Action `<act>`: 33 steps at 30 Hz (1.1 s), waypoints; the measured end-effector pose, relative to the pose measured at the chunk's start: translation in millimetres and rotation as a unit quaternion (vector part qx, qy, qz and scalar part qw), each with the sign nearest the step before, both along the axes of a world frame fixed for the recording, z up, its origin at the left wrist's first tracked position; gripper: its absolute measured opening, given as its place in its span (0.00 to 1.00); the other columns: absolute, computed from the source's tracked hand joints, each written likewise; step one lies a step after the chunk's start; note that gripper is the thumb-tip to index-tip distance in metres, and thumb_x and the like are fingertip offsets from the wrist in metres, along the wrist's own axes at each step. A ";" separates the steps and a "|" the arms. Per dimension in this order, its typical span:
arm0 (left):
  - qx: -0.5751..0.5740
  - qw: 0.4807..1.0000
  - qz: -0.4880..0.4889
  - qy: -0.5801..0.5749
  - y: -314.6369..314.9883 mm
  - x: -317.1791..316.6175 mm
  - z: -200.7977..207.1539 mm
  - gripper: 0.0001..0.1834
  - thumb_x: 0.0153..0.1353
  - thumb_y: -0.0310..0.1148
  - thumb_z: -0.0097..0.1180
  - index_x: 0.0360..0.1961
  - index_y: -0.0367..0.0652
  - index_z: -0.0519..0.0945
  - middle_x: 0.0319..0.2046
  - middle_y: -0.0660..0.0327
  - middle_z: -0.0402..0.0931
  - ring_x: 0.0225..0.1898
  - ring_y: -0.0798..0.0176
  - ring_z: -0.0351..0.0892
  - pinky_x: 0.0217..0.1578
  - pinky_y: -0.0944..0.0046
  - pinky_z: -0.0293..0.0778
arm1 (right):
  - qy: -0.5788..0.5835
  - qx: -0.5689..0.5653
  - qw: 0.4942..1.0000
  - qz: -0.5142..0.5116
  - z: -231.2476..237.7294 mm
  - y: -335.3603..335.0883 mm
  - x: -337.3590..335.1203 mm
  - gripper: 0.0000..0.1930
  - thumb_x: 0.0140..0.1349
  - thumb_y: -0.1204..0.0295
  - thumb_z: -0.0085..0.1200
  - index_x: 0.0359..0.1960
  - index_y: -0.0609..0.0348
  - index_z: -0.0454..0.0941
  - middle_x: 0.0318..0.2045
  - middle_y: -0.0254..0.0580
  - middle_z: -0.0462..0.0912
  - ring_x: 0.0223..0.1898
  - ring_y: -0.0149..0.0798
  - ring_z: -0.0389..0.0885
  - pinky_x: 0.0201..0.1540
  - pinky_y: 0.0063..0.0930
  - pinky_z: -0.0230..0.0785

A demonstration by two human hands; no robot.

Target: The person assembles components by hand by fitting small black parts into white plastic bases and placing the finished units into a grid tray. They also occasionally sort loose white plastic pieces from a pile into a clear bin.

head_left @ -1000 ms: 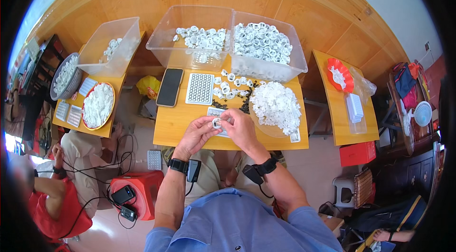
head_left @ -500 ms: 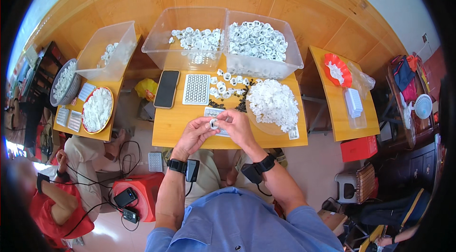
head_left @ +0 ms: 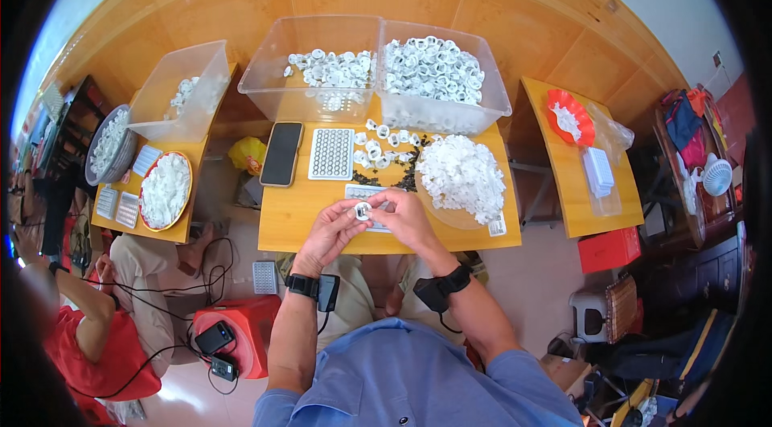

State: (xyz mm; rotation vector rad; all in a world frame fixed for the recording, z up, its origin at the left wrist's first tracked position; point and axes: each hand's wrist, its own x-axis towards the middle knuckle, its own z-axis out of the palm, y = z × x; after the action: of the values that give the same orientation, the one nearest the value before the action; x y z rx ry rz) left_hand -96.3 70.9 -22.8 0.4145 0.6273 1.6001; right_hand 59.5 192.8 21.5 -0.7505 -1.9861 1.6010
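Observation:
Both hands meet above the front edge of the wooden table (head_left: 293,222). Between their fingertips is a small round white plastic part (head_left: 363,211) with a dark slot in it. My left hand (head_left: 328,231) is closed on its left side, and my right hand (head_left: 400,216) pinches it from the right. Just beyond the fingers lies a white tray (head_left: 355,190), partly hidden by them. Several similar white round parts (head_left: 375,152) stand loose behind it, beside scattered small black pieces (head_left: 408,174). A heap of small white pieces (head_left: 462,178) lies to the right.
Two clear bins (head_left: 265,93) of white parts stand at the back. A phone (head_left: 281,153) and a tray of round cells (head_left: 331,153) lie on the left. Side tables hold a bowl (head_left: 166,190) and a red dish (head_left: 570,117). A person in red (head_left: 104,346) sits at left.
The white part has turned so its round face with the slot shows more fully. Both hands stay nearly in place. The person at left has shifted an arm.

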 end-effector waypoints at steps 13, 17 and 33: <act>-0.020 0.999 0.005 0.027 0.3 2.5 2.6 0.13 0.71 0.25 0.53 0.54 0.32 0.78 0.47 0.51 0.82 0.47 0.57 0.85 0.53 0.63 0.82 | -0.096 0.093 0.987 -0.085 11.2 -15.7 -7.9 0.10 0.54 0.71 0.63 0.36 0.62 0.83 0.33 0.44 0.85 0.30 0.40 0.84 0.33 0.33 0.74; -0.032 0.998 0.018 0.049 1.4 1.8 3.2 0.13 0.70 0.25 0.54 0.54 0.33 0.78 0.47 0.52 0.82 0.47 0.57 0.85 0.52 0.63 0.83 | -0.100 0.070 0.988 -0.098 10.3 -17.5 -10.6 0.09 0.55 0.72 0.63 0.36 0.62 0.83 0.33 0.44 0.84 0.29 0.39 0.83 0.32 0.32 0.73; 0.115 0.973 0.190 -0.062 -11.0 8.0 6.3 0.13 0.71 0.30 0.54 0.54 0.39 0.78 0.49 0.50 0.81 0.48 0.58 0.82 0.52 0.59 0.79 | -0.035 0.108 0.976 -0.187 -15.6 -6.7 81.2 0.06 0.60 0.77 0.63 0.39 0.63 0.84 0.32 0.38 0.84 0.27 0.27 0.78 0.30 0.21 0.70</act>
State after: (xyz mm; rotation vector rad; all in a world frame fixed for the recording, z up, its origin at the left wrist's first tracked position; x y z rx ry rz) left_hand -88.3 59.9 -16.5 0.3746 0.4428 2.0587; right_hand 140.7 186.0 5.8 -1.0309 -1.8884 1.1374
